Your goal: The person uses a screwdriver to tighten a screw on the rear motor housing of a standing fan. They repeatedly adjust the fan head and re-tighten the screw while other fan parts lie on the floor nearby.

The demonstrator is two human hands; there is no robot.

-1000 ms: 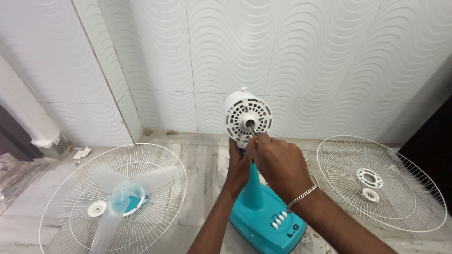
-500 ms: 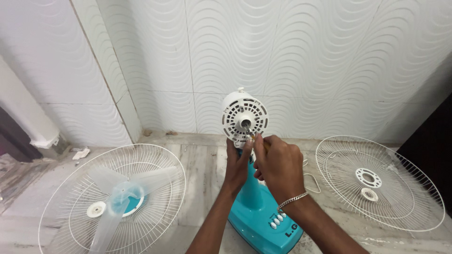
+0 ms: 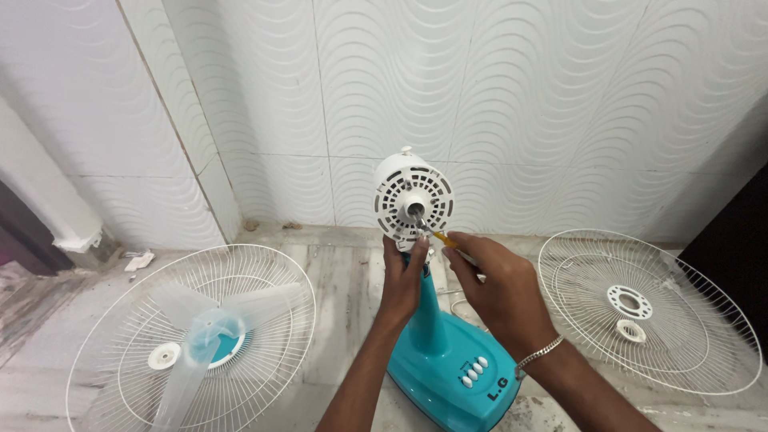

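Right hand (image 3: pixel 500 280) is gripping a screwdriver (image 3: pixel 448 241) with a yellow handle, tip poked into the front of the white motor head (image 3: pixel 413 197) just up and left of it. Left hand (image 3: pixel 402 276) is clamped around the neck right under that head, holding it steady. If the tip slips out of the screw it could skid across the slotted plastic face or jab the left fingers, since they sit so close below. Motor head looks bare, shaft showing, on a teal stand (image 3: pixel 448 364). Off to the left lies a grille with the blade (image 3: pixel 192 336); off to the right, another grille (image 3: pixel 644 308).
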